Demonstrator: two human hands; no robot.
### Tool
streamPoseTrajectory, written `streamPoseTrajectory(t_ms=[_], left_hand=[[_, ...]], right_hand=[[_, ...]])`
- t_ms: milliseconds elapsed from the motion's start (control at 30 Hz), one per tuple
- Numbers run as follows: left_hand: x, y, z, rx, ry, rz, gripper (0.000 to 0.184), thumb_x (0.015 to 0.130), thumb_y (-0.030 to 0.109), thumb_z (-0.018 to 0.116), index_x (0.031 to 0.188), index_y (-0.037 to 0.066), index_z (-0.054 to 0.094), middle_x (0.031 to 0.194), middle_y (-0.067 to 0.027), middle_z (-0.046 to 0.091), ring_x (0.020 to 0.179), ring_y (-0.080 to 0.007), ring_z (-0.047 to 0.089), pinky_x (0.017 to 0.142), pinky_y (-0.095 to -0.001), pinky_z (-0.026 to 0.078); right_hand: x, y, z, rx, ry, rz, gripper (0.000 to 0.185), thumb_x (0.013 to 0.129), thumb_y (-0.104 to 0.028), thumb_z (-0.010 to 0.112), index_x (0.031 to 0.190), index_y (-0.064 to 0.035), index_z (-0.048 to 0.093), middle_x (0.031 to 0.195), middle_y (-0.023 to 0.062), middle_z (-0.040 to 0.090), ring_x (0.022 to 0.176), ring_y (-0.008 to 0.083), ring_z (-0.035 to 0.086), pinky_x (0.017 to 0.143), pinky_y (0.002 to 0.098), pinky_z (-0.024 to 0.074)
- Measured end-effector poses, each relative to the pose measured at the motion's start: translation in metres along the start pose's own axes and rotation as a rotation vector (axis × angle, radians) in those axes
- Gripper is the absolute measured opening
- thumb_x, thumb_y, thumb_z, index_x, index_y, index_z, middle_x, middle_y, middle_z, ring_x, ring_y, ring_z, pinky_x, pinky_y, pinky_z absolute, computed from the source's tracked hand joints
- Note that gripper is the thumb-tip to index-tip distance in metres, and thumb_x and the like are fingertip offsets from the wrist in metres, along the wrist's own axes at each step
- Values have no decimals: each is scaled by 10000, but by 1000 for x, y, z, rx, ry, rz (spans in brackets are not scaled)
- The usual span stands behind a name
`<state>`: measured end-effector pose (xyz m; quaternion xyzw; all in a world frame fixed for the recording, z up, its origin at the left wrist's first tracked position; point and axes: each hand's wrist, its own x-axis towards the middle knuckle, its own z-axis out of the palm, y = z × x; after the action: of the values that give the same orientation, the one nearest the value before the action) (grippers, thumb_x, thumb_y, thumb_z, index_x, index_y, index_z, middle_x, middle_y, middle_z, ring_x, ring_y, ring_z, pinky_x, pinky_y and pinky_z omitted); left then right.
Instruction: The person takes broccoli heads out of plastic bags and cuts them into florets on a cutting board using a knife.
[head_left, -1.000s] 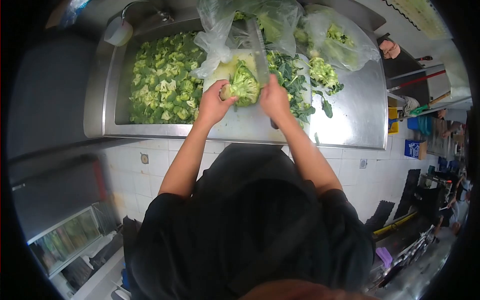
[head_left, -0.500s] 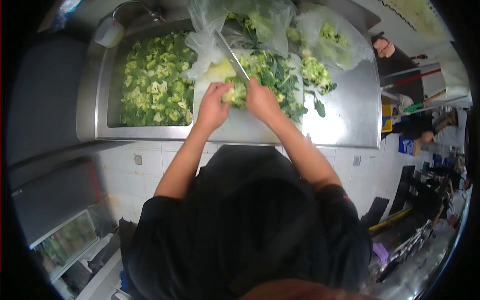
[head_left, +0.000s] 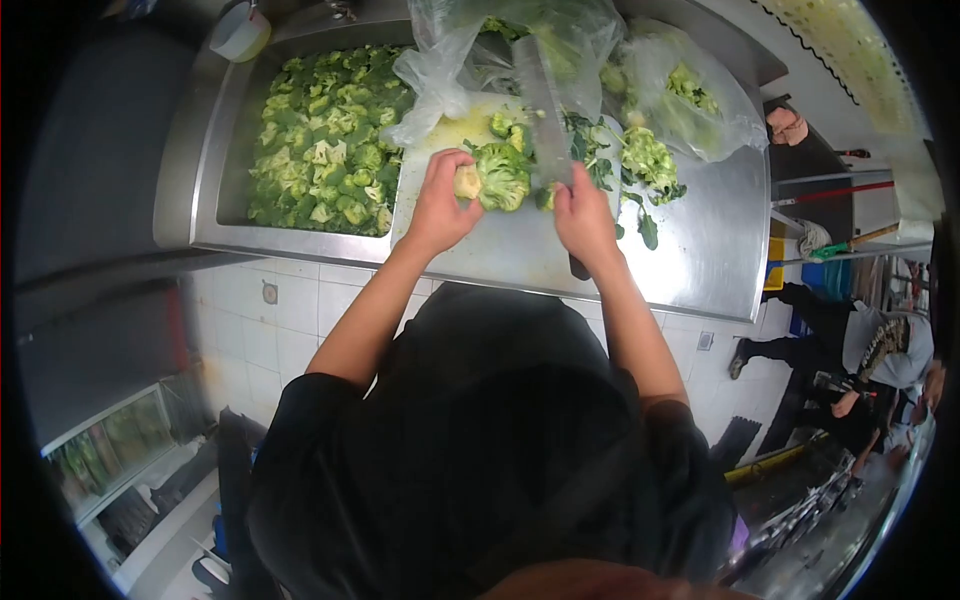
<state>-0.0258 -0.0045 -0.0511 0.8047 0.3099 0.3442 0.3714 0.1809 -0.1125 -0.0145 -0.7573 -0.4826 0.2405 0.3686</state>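
Observation:
My left hand is closed around the thick pale stem of a broccoli head over the white cutting board. To its right, my right hand is closed on the handle of a large knife, whose broad blade points away from me. The blade stands just right of the broccoli head, with a gap between them. Cut florets lie behind the head. Dark green leaves lie on the board beyond the blade, partly hidden by it.
A sink on the left holds many broccoli florets. Clear plastic bags with broccoli stand at the back, and trimmed pieces lie on the steel counter. A white container hangs at the sink's corner. Another person is at the right.
The knife has swung from a leftward slant over the broccoli to more upright, right of the head. My right hand has moved right. Leaves and pieces are pushed rightward. A person has come further into view.

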Motion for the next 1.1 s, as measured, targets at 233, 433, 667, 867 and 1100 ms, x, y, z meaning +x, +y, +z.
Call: streamPoseTrajectory(t_ms=[233, 433, 667, 867, 1100], left_hand=[[-11, 6, 19, 4, 5, -60, 337, 678, -42, 652, 979, 54, 535, 1145, -174, 492, 1126, -371, 531, 982, -402, 449], [-16, 3, 19, -23, 48, -122, 299, 671, -43, 651, 925, 52, 524, 1114, -180, 524, 1109, -361, 550, 967, -388, 451], [-13, -3, 14, 45, 110, -95, 283, 671, -43, 662, 893, 68, 526, 1118, -152, 570, 1035, -350, 607, 866, -405, 495], [1, 7, 15, -74, 119, -89, 270, 672, -61, 662, 869, 68, 532, 1172, -139, 592, 979, -286, 621, 674, -340, 517], [12, -12, 11, -85, -30, -211, 274, 667, -85, 646, 844, 60, 496, 1153, -157, 599, 1076, -321, 610, 898, -341, 479]], right_hand=[[15, -26, 35, -98, -113, -110, 284, 952, -98, 519, 1207, 25, 505, 747, 289, 650, 722, 501, 641, 666, 579, 482], [22, -23, 36, -264, -145, -39, 271, 931, -89, 520, 1166, 45, 511, 760, 315, 648, 734, 509, 648, 688, 597, 501], [10, -33, 35, -204, -139, 2, 290, 903, -66, 516, 1179, 22, 493, 823, 329, 667, 787, 512, 665, 735, 604, 507], [9, -21, 36, -264, -173, 47, 307, 910, -83, 498, 1195, 34, 502, 797, 321, 674, 782, 513, 673, 743, 606, 513], [23, 9, 40, -371, -274, -15, 338, 947, -134, 507, 1256, 3, 511, 804, 314, 673, 800, 508, 668, 739, 594, 517]])
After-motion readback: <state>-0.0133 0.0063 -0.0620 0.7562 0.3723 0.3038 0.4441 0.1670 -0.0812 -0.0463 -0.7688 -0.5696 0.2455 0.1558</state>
